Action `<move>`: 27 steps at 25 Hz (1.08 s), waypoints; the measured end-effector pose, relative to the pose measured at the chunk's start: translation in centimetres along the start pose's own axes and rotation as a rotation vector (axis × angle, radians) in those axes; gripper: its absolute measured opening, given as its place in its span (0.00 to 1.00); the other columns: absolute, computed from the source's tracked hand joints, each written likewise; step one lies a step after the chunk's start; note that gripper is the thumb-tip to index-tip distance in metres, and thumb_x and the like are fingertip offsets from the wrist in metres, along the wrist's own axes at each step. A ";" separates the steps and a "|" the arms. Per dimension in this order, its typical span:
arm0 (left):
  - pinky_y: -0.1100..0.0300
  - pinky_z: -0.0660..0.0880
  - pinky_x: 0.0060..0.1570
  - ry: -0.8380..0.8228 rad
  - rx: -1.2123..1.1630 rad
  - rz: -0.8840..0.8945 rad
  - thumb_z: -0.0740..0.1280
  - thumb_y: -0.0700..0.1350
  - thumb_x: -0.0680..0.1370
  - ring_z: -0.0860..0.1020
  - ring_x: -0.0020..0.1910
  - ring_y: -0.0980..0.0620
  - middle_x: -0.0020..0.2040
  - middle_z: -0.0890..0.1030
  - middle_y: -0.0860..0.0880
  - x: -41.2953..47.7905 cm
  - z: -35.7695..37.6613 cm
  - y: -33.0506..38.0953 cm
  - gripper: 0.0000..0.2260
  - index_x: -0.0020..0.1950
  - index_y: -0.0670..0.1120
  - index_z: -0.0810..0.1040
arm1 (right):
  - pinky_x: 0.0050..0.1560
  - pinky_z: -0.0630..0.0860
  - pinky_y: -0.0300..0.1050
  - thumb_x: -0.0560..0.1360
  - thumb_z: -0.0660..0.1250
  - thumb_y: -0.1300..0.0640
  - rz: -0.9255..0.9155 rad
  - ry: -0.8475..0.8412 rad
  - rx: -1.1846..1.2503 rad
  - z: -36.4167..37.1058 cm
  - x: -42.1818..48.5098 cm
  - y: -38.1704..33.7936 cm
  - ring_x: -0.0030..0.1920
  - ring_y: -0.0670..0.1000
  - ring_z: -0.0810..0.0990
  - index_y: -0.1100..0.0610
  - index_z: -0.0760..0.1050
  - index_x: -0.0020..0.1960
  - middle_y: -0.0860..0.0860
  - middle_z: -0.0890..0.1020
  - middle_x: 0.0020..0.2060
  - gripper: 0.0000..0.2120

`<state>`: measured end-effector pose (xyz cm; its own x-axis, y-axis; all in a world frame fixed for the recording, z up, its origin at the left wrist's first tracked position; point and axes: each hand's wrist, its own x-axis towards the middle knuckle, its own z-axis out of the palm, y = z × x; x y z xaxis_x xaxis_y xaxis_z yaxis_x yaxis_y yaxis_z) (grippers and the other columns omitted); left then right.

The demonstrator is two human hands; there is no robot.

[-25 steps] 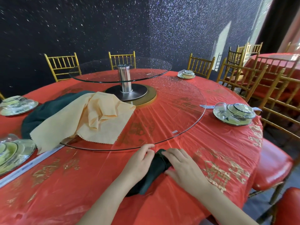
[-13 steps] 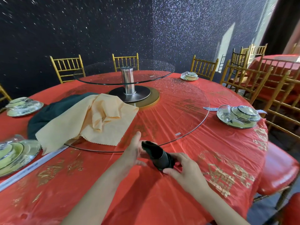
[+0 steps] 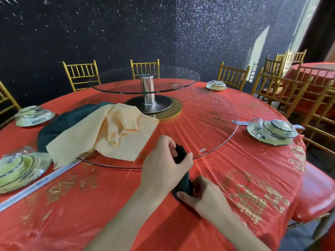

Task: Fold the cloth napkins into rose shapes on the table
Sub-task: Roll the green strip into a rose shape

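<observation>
Head view: my left hand [image 3: 163, 165] reaches forward from the lower edge, back of the hand toward the camera. Its fingers are curled round the upper part of a rolled dark green napkin [image 3: 184, 184]. My right hand [image 3: 206, 194] lies lower and nearer, resting on the bench [image 3: 90, 205]. It clamps the napkin's base between an outstretched thumb and fingers bent over the far side. The roll sits near the bench's front edge, its base on the red cover. Its long axis rises from the right hand up and away from me, and its dark tip shows above the left hand's knuckles. How tightly the roll is wound I cannot tell. Just beyond the left hand runs the rim of a glass turntable [image 3: 226, 142]. On the glass to the left, a peach napkin [image 3: 116, 134] lies crumpled over a dark green cloth [image 3: 61, 124]. Wrapped place settings [image 3: 272, 131] stand at the bench's edge, and gold chairs [image 3: 145, 68] ring it.
</observation>
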<state>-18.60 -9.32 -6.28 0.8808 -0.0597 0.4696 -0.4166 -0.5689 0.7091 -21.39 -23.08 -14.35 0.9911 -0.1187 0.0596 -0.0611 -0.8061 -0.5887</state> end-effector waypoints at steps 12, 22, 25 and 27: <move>0.65 0.76 0.42 -0.084 -0.380 -0.156 0.72 0.39 0.73 0.80 0.36 0.58 0.31 0.79 0.55 -1.3 0.6 -1.1 0.14 0.49 0.53 0.70 | 0.42 0.77 0.48 0.70 0.71 0.48 -0.186 0.110 0.624 -5.3 1.6 -5.0 0.36 0.49 0.80 0.46 0.70 0.50 0.49 0.81 0.35 0.13; 0.62 0.73 0.47 -0.023 -0.315 -0.102 0.60 0.36 0.74 0.76 0.45 0.57 0.45 0.76 0.56 -1.8 1.7 -0.9 0.15 0.42 0.56 0.78 | 0.32 0.71 0.35 0.73 0.61 0.67 -0.271 0.264 0.411 -4.1 1.5 -4.4 0.28 0.44 0.75 0.47 0.77 0.41 0.42 0.80 0.34 0.16; 0.70 0.69 0.47 0.027 -0.339 -0.134 0.63 0.40 0.78 0.75 0.47 0.60 0.46 0.77 0.56 -1.8 2.1 -0.3 0.09 0.44 0.52 0.78 | 0.28 0.67 0.34 0.73 0.65 0.61 -0.181 0.289 0.461 -3.9 1.6 -4.8 0.25 0.44 0.73 0.49 0.79 0.40 0.46 0.81 0.30 0.08; 0.74 0.67 0.48 0.057 -0.276 -0.115 0.64 0.40 0.78 0.73 0.50 0.64 0.47 0.75 0.57 -1.8 2.2 -0.5 0.07 0.47 0.52 0.76 | 0.33 0.70 0.31 0.73 0.67 0.60 -0.172 0.322 0.484 -3.7 1.7 -4.7 0.33 0.41 0.78 0.48 0.79 0.41 0.42 0.82 0.34 0.07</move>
<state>-19.51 -10.76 -8.68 0.9148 0.0429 0.4017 -0.3675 -0.3244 0.8716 -19.82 -21.63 -8.49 0.8919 -0.2405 0.3829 0.2324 -0.4826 -0.8444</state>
